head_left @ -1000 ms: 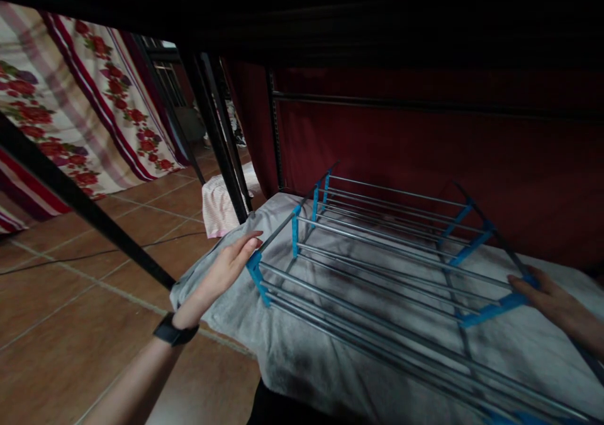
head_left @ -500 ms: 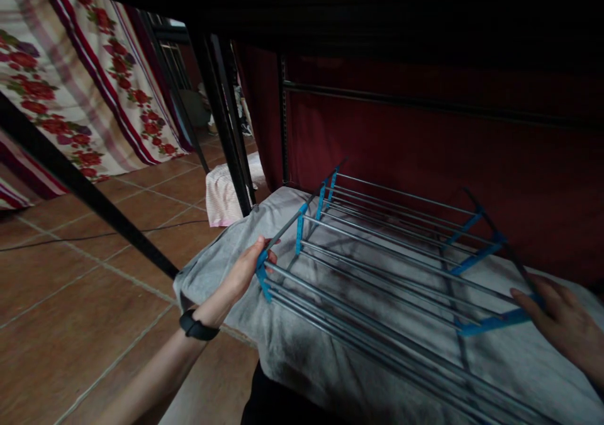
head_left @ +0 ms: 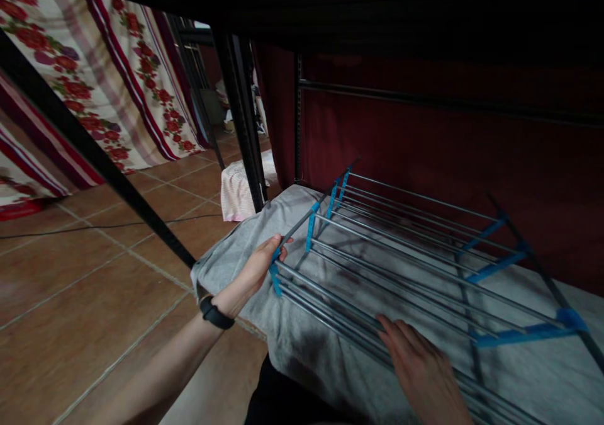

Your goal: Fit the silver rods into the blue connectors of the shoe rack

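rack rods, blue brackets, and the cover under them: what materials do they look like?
Rods: likely metal, smooth grey with a dull sheen and thin highlights.
Blue brackets: probably moulded plastic, matte, uniform bright colour.
Grey cover: soft fabric, possibly fleece or terry; it wrinkles and drapes over the edge.
Left hand grips the rack's corner; right hand rests on the rods.

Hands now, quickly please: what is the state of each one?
Left hand: closed on the left side bar of the drying rack, by a blue bracket.
Right hand: open, fingers lying flat on the rack's near rods, gripping nothing.
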### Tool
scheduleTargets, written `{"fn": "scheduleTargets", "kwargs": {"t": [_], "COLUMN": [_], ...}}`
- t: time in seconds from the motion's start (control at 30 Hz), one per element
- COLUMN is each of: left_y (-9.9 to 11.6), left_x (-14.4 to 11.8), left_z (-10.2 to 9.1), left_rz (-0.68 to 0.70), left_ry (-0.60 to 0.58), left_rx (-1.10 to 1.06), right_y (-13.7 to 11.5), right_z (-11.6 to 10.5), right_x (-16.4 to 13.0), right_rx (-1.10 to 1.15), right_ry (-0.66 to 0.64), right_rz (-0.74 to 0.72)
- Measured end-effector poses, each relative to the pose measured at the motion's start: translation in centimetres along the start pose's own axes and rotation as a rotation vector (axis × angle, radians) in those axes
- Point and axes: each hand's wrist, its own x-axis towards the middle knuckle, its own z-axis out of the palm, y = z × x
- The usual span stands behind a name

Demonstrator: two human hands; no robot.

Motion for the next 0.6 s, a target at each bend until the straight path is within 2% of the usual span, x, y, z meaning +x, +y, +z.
{"fn": "scheduleTargets", "kwargs": {"t": [0.3, 0.6], "left_y": [0.0, -0.02], "left_x": [0.07, 0.07], "left_z": [0.23, 0.29], "left_rz": [-0.015, -0.021], "left_ry": [-0.006, -0.019], "left_rx": [-0.019, 0.019], "right_y": [0.14, 0.12], "right_z": [0.17, 0.26], "right_x": [-0.04, -0.45], "right_rx": [-0.063, -0.099], "right_ry": [0.044, -0.012], "right_rz": [-0.032, -0.04]}}
